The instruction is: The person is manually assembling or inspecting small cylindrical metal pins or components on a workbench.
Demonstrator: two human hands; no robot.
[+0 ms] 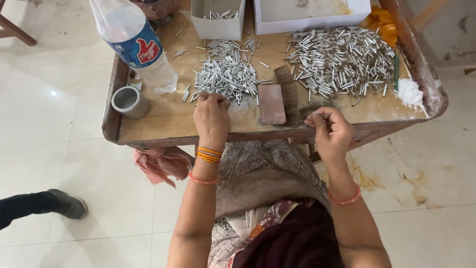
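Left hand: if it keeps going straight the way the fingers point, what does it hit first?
Probably the nearer pile of small metal tubes; the left hand's fingertips already sit at its near edge.

Two heaps of small metal tubes on the tabletop: one heap [225, 74] mid-tabletop, a bigger heap [339, 59] toward the right edge, each far too many to count. Two white cardboard boxes along the far edge: a small one [218, 20] and a wide one [312, 17]. One plastic bottle [136, 42] at the left edge, one grey metal cup [129, 101] by the near left corner. One brush [287, 92], one reddish block [271, 104] by the near edge. One pile of white powder [410, 93], right edge. Two hands at work: left hand [211, 119], right hand [331, 131].
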